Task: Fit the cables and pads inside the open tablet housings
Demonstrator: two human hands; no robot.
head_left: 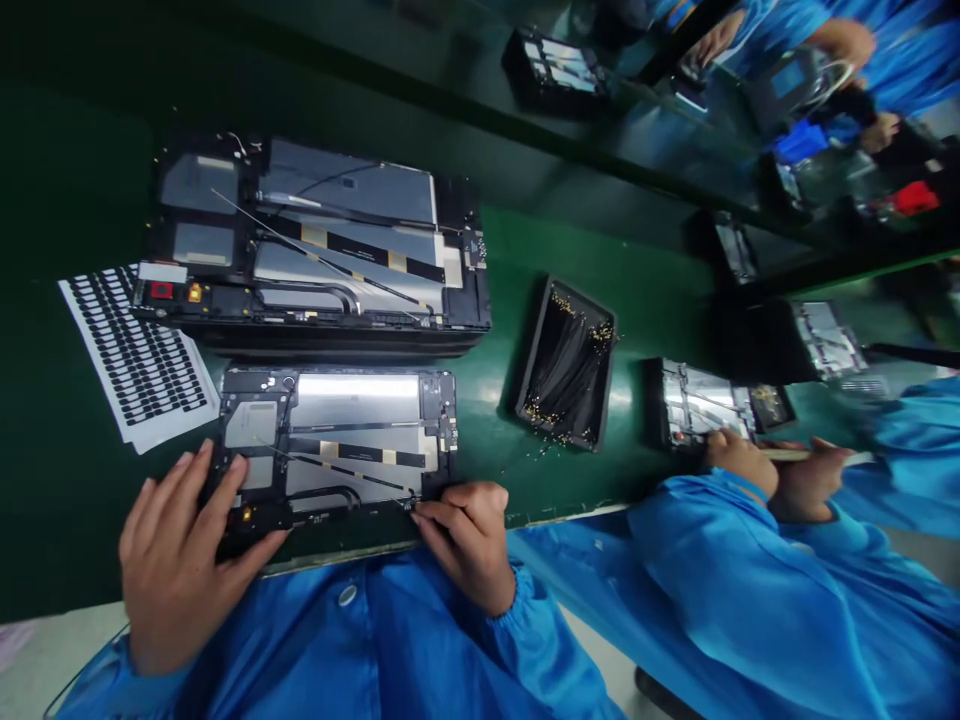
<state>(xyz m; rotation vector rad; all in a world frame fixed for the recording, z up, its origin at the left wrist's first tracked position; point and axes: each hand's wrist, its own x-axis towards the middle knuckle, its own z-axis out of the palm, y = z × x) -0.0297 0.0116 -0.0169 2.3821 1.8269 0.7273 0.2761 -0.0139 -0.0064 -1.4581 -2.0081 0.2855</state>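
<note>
An opened tablet back [337, 440] lies on the green bench in front of me, its metal plates and thin black cables showing. My left hand [176, 555] rests flat on its near left corner, fingers spread. At the near right corner my right hand [469, 535] is curled, with the fingertips pinched on the end of a thin cable [352, 472]. Beyond it stands a stack of similar opened tablets [315, 245].
A white sheet of small black stickers [139, 350] lies at the left. A black tray of gold-tipped cables [566, 365] sits to the right. A co-worker in a blue sleeve [750, 580] handles another tablet [709, 405]. More units and people are at the far side.
</note>
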